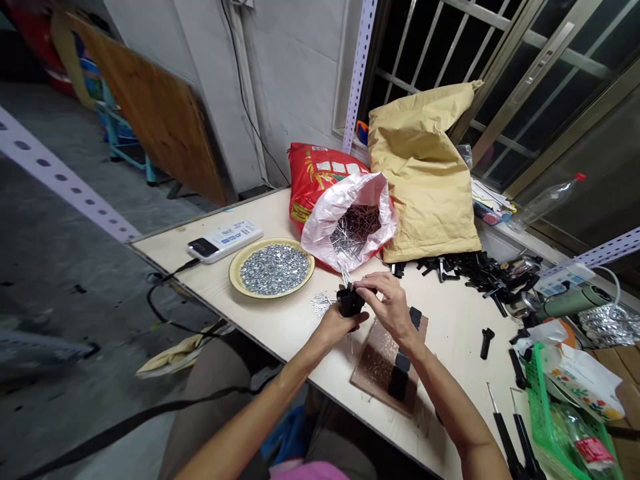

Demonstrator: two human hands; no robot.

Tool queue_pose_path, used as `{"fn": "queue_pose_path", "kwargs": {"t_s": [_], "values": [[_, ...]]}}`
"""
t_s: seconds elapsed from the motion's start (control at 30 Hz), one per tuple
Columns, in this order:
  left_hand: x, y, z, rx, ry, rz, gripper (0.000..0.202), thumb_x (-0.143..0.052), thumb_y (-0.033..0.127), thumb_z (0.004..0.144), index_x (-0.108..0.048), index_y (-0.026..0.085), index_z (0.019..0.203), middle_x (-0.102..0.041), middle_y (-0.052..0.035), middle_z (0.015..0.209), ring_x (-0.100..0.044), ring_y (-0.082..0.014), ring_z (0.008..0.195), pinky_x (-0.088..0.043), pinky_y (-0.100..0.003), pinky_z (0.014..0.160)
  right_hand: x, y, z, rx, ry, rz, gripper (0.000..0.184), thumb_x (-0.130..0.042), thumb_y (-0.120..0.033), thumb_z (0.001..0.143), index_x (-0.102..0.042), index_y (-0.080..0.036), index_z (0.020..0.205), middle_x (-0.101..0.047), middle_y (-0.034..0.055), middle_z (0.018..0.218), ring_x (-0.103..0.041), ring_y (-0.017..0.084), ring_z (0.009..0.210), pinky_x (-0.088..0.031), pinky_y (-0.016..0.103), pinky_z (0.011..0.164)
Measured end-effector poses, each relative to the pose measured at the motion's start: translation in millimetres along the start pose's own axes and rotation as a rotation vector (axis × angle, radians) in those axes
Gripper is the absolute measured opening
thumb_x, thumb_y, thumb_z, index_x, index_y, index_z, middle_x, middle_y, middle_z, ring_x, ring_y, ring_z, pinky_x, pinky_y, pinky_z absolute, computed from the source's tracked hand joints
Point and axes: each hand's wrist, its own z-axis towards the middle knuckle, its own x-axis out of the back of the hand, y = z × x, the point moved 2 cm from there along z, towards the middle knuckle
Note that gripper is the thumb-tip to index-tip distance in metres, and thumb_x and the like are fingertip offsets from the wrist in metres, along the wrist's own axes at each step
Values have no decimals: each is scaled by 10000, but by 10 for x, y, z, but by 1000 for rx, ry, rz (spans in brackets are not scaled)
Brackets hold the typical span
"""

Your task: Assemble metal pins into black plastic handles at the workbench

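Table point(165, 248) holds a brown board point(383, 367), and over it our left hand point(336, 325) is shut around a black plastic piece point(350, 302) standing up, while our right hand point(393, 308) sits beside it, fingers point(365, 283) pinching its top.

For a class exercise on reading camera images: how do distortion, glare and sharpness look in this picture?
Head view: wide-angle distortion makes the perforated metal strip and the window bars lean steeply; the white plastic bag shows a soft sheen; the black plastic part in the hands stays readable, without strong blur.
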Motion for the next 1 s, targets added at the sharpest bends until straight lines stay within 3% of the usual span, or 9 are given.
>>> {"fn": "queue_pose_path", "kwargs": {"t_s": [0.13,0.3,0.33,0.4,0.5,0.57,0.73,0.9,1.0], "values": [[26,31,-6,-30,29,89,174,-706,257,508,-559,181,560,-522,46,462,-520,-147,490,-416,-271,503,-3,9,18,-3,32,15,107,-593,-290,856,-683,-234,863,-689,32,855,-600,200,895,-435,372,840],[110,86,-49,-132,128,53,236,-735,313,525,-629,184,692,-667,-4,616,-639,-221,678,-500,-322,646,119,128,-107,-251,364,152,186,-568,-365,858,-630,-202,921,-632,45,918,-583,174,877,-464,324,809],[126,105,-63,-173,178,37,289,-747,329,523,-635,186,748,-693,-13,683,-650,-226,727,-505,-329,691,115,175,-159,-319,369,194,218,-569,-389,854,-624,-199,945,-626,49,937,-582,173,882,-467,320,807],[136,137,-85,-219,250,5,402,-770,365,510,-629,189,843,-713,-21,765,-659,-224,764,-507,-331,729,47,266,-264,-423,256,317,323,-595,-454,823,-613,-201,1023,-624,61,1001,-582,183,923,-474,315,811],[78,161,-92,-170,179,-33,441,-756,459,530,-639,167,839,-700,-35,695,-661,-225,686,-516,-323,658,-140,320,-378,-493,-28,520,454,-559,-591,795,-629,-201,1015,-642,54,937,-590,194,894,-491,322,794],[31,180,-91,-148,125,-41,442,-708,531,570,-655,153,793,-692,-58,667,-664,-242,689,-516,-324,637,-248,288,-398,-531,-113,615,517,-454,-661,818,-645,-199,949,-641,42,852,-590,189,832,-499,330,777],[54,265,-79,-219,233,-36,503,-619,585,648,-671,141,878,-719,-104,859,-648,-275,898,-497,-330,750,-375,90,-345,-508,-25,692,486,-527,-603,804,-602,-225,1101,-626,38,1070,-536,211,1074,-426,335,951],[123,204,-15,-119,107,52,457,-642,577,623,-654,127,703,-659,-49,625,-619,-220,655,-460,-287,575,-419,122,-423,-613,155,576,339,-477,-427,871,-577,-191,1093,-625,43,1018,-557,188,972,-445,307,885],[111,126,22,-106,51,28,432,-701,542,569,-649,127,678,-641,-36,600,-601,-199,636,-452,-272,562,-400,215,-446,-662,213,558,285,-489,-372,852,-575,-181,1046,-623,34,964,-557,180,917,-452,294,831]]}}
